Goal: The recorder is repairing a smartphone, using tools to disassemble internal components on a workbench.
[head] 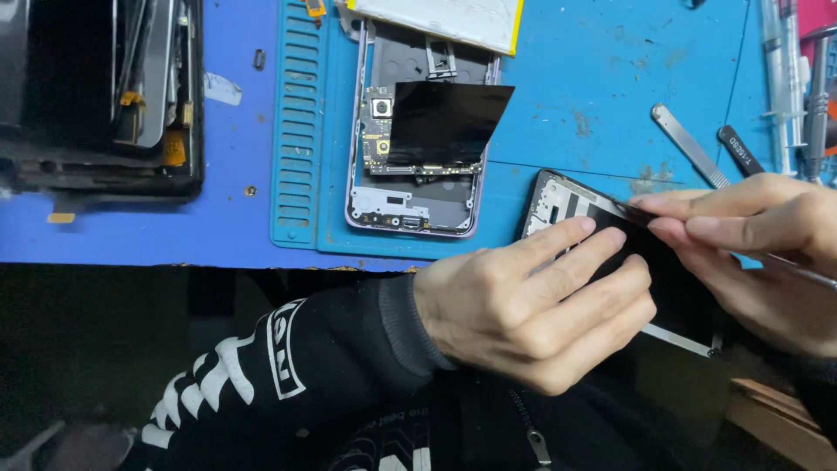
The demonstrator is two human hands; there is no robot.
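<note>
My left hand point(536, 301) rests its fingers flat on a dark phone screen panel point(567, 202) that lies tilted over the near edge of the blue work mat point(602, 78). My right hand point(758, 244) pinches the panel's upper right edge with thumb and fingertips and also holds a thin metal tool point(806, 274) that runs off to the right. An opened phone housing point(410, 218) with its circuit board and a black sheet point(445, 122) on top lies on the mat behind my left hand.
Metal pry tools point(689, 144) and tweezers point(798, 78) lie at the right of the mat. A white-and-yellow flat battery point(445, 17) sits at the top. A dark disassembled device point(105, 96) lies at the far left. The table's front edge point(174, 262) runs just below.
</note>
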